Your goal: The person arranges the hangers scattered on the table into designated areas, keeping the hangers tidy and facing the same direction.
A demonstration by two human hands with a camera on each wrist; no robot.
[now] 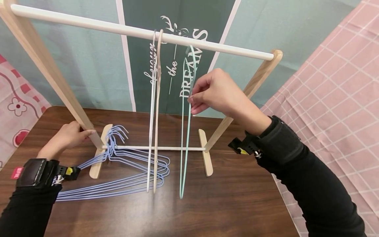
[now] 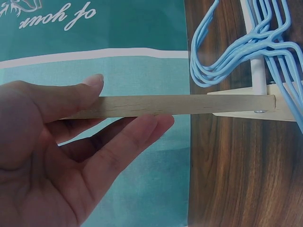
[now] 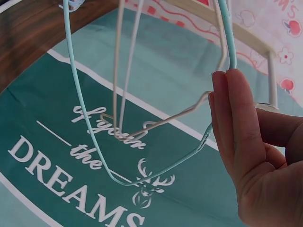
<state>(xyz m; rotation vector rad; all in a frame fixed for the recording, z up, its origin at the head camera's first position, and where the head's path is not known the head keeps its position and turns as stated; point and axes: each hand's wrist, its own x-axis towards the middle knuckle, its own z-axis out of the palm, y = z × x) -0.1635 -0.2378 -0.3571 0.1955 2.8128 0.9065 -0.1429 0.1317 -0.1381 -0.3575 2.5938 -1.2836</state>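
Note:
My right hand (image 1: 220,92) pinches the side of a mint-green wire hanger (image 1: 187,148) between thumb and fingertips. Its hook is right at the white top rail (image 1: 88,23) of a wooden clothes rack, and the hanger is seen almost edge-on. My left hand (image 1: 66,136) holds the rack's left wooden leg (image 2: 189,105) low down, thumb on one side and fingers on the other. A white hanger (image 1: 152,108) and a beige hanger (image 1: 158,98) hang close together from the rail, left of the mint one.
A bunch of several blue hangers (image 1: 111,149) lies on the brown wooden table (image 1: 231,204) by the rack's left foot, hooks together. The right leg (image 1: 260,75) stands beyond my right wrist. A green printed cloth (image 1: 142,65) hangs behind; pink checked cloth (image 1: 334,82) is at right.

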